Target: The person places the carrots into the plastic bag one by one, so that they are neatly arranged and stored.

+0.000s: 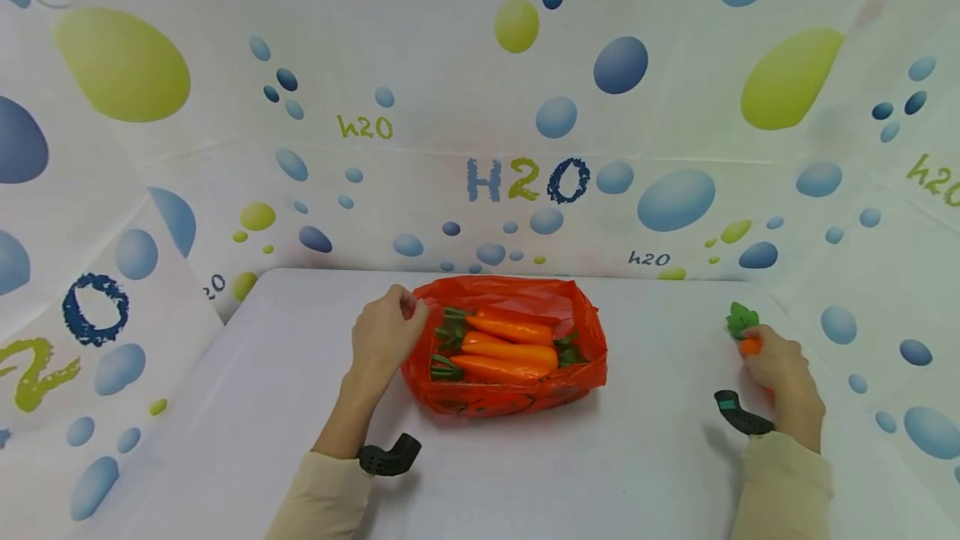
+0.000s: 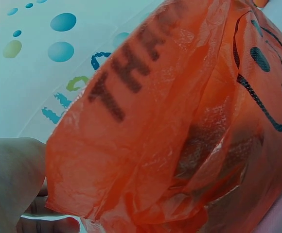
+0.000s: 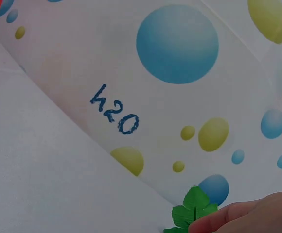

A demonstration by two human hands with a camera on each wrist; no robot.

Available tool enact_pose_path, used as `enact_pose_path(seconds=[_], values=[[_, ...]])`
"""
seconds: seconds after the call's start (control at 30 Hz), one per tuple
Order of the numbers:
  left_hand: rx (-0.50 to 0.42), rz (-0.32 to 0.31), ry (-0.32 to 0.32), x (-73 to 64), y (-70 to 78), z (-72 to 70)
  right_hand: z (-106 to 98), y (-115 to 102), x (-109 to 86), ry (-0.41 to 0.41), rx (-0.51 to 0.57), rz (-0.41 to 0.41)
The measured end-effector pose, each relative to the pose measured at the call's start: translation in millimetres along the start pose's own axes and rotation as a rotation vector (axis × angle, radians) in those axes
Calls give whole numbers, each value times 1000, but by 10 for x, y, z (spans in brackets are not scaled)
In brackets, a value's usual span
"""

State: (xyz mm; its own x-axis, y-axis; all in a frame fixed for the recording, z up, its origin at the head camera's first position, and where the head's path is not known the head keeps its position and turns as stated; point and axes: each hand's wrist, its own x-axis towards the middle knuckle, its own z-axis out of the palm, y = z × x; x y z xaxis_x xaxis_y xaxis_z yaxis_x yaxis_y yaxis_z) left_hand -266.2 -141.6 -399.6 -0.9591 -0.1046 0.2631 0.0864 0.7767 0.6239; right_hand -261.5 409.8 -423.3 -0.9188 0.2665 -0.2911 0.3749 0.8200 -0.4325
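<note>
A red plastic bag (image 1: 506, 402) with a printed face lies with its mouth wide on the table, several orange carrots (image 1: 510, 348) with green tops inside it. My left hand (image 1: 382, 332) pinches the bag's left rim; in the left wrist view the thumb (image 2: 14, 179) lies against the film, and lettering shows on the bag. Far to the right, my right hand (image 1: 780, 365) grips an orange carrot (image 1: 751, 346) with leafy green top. Most of that carrot is hidden by the hand. Only its green leaves (image 3: 194, 208) and some fingers appear in the right wrist view.
The white table (image 1: 637, 465) extends around the bag and between both hands. Behind it hangs a white cloth (image 1: 450, 65) printed with blue and green drops and "H2O". A black wrist strap mount (image 1: 390, 455) sits on each forearm.
</note>
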Motion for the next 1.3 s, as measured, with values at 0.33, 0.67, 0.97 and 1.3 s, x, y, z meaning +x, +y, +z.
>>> enact_pose_path(seconds=[0.33, 0.67, 0.97, 1.3], values=[[7, -3, 16, 20, -24, -2, -41, -210, -33, -18, 60, -53], [-21, 5, 34, 9, -10, -37, -23, -363, -49, 29, 111, -63], [-24, 27, 49, 7, -30, -54, -15, -619, -119, 101, 119, -131], [-18, 19, 35, 8, -30, -60, -26, -957, -248, 217, 114, -285]])
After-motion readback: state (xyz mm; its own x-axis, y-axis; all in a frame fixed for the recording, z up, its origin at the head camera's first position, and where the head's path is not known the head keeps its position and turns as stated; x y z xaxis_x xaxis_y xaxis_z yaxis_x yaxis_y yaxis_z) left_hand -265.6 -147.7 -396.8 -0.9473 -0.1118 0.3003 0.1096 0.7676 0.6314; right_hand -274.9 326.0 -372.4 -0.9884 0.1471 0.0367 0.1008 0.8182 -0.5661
